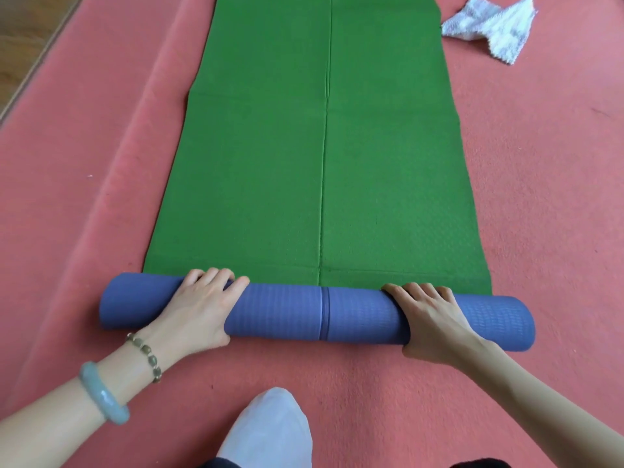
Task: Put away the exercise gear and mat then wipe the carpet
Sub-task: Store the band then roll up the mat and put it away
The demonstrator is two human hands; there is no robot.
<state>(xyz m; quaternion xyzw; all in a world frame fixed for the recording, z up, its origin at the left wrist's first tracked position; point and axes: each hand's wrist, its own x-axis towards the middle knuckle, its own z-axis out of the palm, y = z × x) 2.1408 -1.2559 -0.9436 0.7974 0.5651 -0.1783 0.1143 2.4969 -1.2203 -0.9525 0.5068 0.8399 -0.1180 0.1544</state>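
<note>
A mat lies lengthwise on the red carpet point(540, 184), green point(324, 157) on its upper face and blue-purple underneath. Its near end is rolled into a thick blue-purple roll point(287, 312) lying across the view. My left hand point(199, 305) grips the left part of the roll, fingers curled over its top. My right hand point(429, 319) grips the right part the same way, thumb on the near side. The far end of the mat runs out of view at the top.
A crumpled white cloth point(493, 25) lies on the carpet at the far right. Wooden floor point(23, 38) shows beyond the carpet's left edge. My knee in light fabric point(270, 430) is just behind the roll. The carpet has a long ridge point(135, 136) left of the mat.
</note>
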